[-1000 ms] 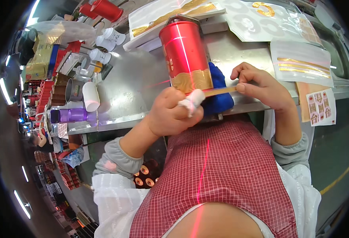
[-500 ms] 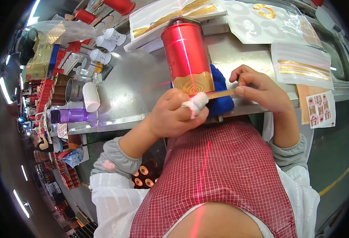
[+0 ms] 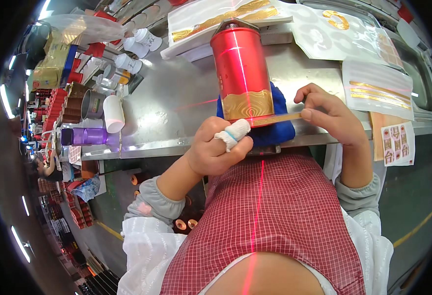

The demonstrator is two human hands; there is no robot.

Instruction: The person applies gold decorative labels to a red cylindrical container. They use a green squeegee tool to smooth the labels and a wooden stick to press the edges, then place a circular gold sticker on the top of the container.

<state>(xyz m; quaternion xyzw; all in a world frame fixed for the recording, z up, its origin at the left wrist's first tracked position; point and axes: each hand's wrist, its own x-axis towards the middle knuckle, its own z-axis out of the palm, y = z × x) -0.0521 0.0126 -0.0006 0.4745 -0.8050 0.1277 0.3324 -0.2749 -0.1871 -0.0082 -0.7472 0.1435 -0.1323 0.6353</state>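
Metal worktop (image 3: 176, 105), one red canister (image 3: 240, 64), right hand (image 3: 336, 115) pinching one gold strip (image 3: 277, 119), left hand (image 3: 213, 150) curled, its hold unclear.

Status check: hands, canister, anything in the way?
Right hand pinching right end of gold strip. Left hand at strip's other end, hiding its tip. Red canister over blue cloth, strip along its near end.

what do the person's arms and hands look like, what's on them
The left hand wears what looks like a white wrap with a light blue band on one digit; the right hand shows no glove. Both forearms carry gathered grey cuffs, the left with a pinkish patch, below loose white sleeves.
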